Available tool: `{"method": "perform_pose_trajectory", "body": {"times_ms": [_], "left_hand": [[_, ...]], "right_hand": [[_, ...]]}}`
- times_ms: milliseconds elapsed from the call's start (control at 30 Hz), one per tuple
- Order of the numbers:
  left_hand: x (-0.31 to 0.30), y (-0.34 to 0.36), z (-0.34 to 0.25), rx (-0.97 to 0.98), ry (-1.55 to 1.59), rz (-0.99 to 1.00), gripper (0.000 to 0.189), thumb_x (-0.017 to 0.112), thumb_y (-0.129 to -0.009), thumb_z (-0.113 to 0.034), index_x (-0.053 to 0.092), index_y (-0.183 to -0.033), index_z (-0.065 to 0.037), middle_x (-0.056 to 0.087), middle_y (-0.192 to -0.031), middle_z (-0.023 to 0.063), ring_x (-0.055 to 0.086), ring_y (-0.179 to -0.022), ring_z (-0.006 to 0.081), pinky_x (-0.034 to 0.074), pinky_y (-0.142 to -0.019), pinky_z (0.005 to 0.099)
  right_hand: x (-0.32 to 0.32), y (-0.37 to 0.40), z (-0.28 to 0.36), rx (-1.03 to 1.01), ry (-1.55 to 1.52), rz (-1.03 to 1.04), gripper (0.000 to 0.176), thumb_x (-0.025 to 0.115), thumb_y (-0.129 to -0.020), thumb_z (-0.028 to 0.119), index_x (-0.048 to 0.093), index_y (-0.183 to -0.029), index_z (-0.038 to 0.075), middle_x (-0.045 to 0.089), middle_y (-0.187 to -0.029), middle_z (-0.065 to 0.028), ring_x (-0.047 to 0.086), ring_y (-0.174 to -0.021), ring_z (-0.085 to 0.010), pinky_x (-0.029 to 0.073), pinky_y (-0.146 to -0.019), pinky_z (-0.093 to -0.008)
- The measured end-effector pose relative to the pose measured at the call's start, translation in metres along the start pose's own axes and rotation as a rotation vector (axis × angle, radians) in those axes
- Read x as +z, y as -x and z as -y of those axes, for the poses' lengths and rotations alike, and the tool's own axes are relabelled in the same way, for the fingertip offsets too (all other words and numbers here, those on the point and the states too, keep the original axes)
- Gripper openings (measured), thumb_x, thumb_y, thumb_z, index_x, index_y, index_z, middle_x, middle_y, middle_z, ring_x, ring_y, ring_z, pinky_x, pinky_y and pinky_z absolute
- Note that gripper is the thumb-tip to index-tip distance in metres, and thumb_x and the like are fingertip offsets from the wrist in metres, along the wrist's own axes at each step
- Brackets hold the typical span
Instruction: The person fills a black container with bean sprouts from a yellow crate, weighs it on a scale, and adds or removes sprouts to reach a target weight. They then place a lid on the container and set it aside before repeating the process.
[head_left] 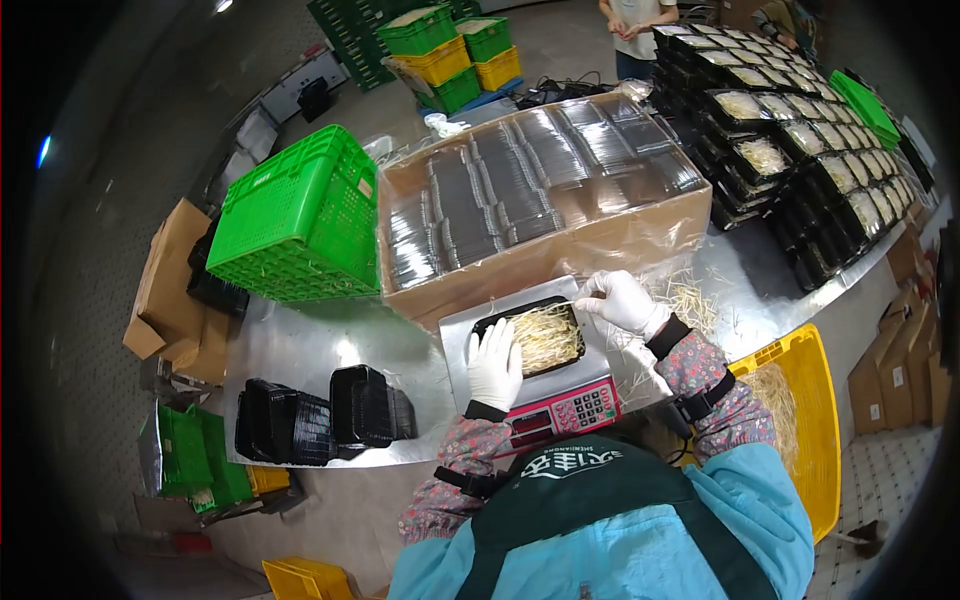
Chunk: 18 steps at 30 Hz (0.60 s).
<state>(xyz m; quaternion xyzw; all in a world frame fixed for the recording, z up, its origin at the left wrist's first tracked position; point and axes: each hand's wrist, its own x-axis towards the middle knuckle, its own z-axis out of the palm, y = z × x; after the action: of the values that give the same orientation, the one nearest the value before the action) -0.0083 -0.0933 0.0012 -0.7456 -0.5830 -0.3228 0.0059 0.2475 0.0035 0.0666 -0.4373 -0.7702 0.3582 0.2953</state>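
A black plastic tray full of pale, thin sprouts sits on the metal plate of a scale with a red keypad panel. My left hand, in a white glove, lies with fingers stretched out along the tray's left edge. At the tray's far right corner is my right hand, also gloved, with thumb and forefinger pinched together. Whatever lies between those fingertips is too small to make out. Loose sprouts are scattered on the table to the right of my right hand.
Beyond the scale stands a carton of clear plastic lids, with a green crate to its left. Empty black trays are stacked at left. Filled trays rise at right, above a yellow crate. Another person stands behind.
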Motion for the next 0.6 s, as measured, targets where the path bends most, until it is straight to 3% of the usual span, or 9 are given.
{"method": "perform_pose_trajectory", "body": {"times_ms": [67, 433, 600], "left_hand": [[0.0, 0.0, -0.001, -0.003, 0.016, -0.005, 0.035, 0.059, -0.087, -0.014, 0.062, -0.119, -0.002, 0.061, -0.123, 0.0167, 0.054, -0.116, 0.0348, 0.034, -0.106, 0.048], [-0.009, -0.002, -0.003, -0.038, 0.155, -0.032, 0.043, 0.061, -0.086, -0.013, 0.056, -0.127, 0.0, 0.056, -0.131, 0.018, 0.051, -0.12, 0.0353, 0.032, -0.107, 0.0461], [-0.021, -0.002, 0.002, -0.17, 0.354, -0.051, 0.05, 0.06, -0.087, -0.01, 0.047, -0.132, 0.008, 0.048, -0.137, 0.0258, 0.044, -0.13, 0.0367, 0.032, -0.111, 0.0405]], "right_hand": [[-0.007, 0.008, -0.001, 0.042, -0.096, 0.0, 0.014, 0.073, -0.082, 0.013, 0.071, -0.088, 0.0, 0.07, -0.081, -0.0108, 0.066, -0.075, -0.0174, 0.052, -0.072, -0.0315], [-0.024, 0.035, -0.017, 0.072, -0.247, -0.084, 0.011, 0.074, -0.08, 0.007, 0.071, -0.089, 0.001, 0.069, -0.082, -0.0067, 0.063, -0.075, -0.011, 0.051, -0.07, -0.0273], [-0.027, 0.048, -0.042, 0.164, -0.261, -0.089, 0.011, 0.074, -0.081, 0.008, 0.071, -0.089, 0.001, 0.067, -0.076, -0.0017, 0.058, -0.072, -0.0071, 0.049, -0.068, -0.0249]]}}
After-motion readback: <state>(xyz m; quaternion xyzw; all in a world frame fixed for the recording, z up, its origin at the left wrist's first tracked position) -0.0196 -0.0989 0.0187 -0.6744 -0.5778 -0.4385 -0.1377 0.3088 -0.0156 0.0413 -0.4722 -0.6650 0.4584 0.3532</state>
